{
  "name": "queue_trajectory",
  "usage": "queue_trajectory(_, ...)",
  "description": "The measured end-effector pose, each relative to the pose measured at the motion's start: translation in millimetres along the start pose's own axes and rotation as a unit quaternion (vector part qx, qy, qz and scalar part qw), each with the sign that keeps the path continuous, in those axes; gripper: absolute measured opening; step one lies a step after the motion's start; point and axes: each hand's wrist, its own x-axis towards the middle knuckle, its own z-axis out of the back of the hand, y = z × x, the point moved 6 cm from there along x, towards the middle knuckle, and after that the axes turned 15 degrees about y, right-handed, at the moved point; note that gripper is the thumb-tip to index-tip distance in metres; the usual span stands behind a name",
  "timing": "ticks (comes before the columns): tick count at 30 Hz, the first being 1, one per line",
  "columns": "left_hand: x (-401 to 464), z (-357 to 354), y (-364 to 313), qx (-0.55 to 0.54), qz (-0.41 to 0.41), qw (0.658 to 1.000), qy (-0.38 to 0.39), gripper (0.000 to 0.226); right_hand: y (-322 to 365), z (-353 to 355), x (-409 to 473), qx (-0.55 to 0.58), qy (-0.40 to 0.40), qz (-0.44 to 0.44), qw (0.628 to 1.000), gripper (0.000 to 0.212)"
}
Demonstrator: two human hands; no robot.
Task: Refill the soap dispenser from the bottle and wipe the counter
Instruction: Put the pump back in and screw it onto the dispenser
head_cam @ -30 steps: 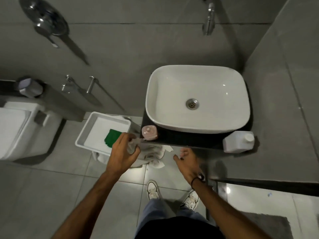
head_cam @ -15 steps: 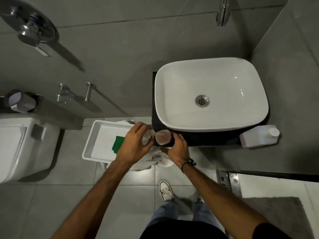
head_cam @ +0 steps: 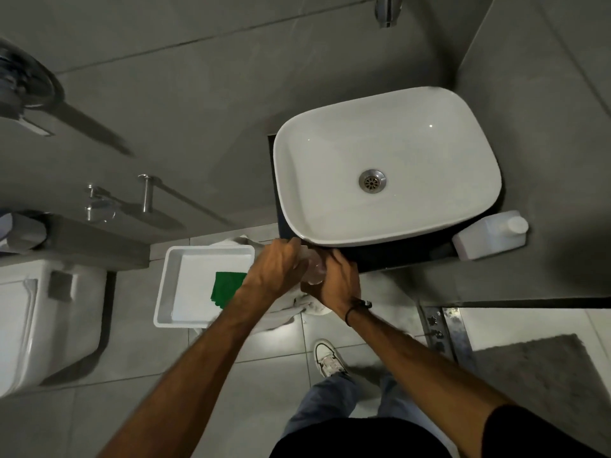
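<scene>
The small pinkish soap dispenser (head_cam: 314,271) is at the front left corner of the dark counter (head_cam: 400,257), mostly hidden between my hands. My left hand (head_cam: 277,269) wraps its left side and top. My right hand (head_cam: 337,285) grips its right side and lower body. A pale grey cloth (head_cam: 309,307) hangs below both hands; I cannot tell what holds it. The white refill bottle (head_cam: 489,234), cap on, lies on its side at the counter's front right corner, far from both hands.
A white basin (head_cam: 386,166) fills most of the counter, with a wall spout (head_cam: 386,11) above. Left of the counter a white tray (head_cam: 165,285) holds a green cloth (head_cam: 226,289). A toilet (head_cam: 33,325) stands far left, a grey mat (head_cam: 545,375) lower right.
My right hand rose from below the counter edge and closed on the dispenser. My left hand shifted right onto it with the cloth. The view drifted left, so the basin sits further right.
</scene>
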Motion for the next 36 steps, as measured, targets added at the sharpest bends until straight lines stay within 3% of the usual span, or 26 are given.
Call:
queue_trajectory(3, -9, 8, -3, -0.062, -0.021, 0.998, 0.007, 0.010, 1, 16, -10, -0.018, -0.002, 0.038, 0.999, 0.071)
queue_trajectory(7, -28, 21, -20, -0.070, -0.104, 0.992, -0.002, 0.033, 8, 41, -22, -0.050, 0.013, 0.079, 0.996, 0.058)
queue_trajectory(18, -60, 38, -47, -0.155, -0.082, 0.984, -0.036, 0.045, 19, 90, -46, -0.072, 0.053, 0.142, 0.986, 0.065)
queue_trajectory(23, -67, 48, -67, -0.087, -0.064, 0.990, -0.089, 0.017, 22, 105, -49, -0.089, 0.062, 0.157, 0.982, 0.061)
queue_trajectory(31, -64, 47, -97, -0.029, -0.168, 0.984, -0.061, 0.030, 14, 114, -49, -0.076, 0.072, 0.158, 0.982, 0.062)
queue_trajectory(36, -68, 50, -101, -0.037, -0.123, 0.984, -0.124, 0.012, 17, 126, -53, -0.094, 0.052, 0.174, 0.979, 0.064)
